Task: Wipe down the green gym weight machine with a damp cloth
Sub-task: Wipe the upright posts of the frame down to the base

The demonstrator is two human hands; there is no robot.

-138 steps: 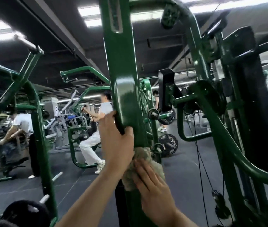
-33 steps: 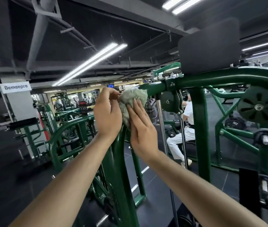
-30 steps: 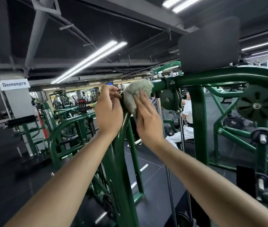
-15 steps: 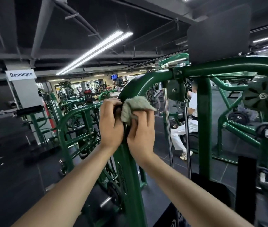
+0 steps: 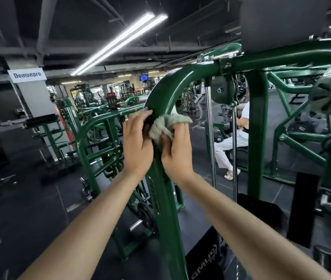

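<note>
Both hands work the green machine frame (image 5: 166, 199) at its curved upright: the left hand (image 5: 138, 144) wraps its fingers round the post, and the right hand (image 5: 177, 152) grips the crumpled grey-green cloth (image 5: 165, 126) pressed against the post. At 10 o'clock a white sign (image 5: 27, 75) reads "Demonpro". Half a second ago the cloth sat slightly higher on the bend; it has slid down. Glossy dark-green paint covers the frame.

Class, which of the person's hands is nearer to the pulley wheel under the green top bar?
Right. The right hand, gripping the cloth, lies on the pulley wheel side of the green post; the left hand lies beyond it.
</note>
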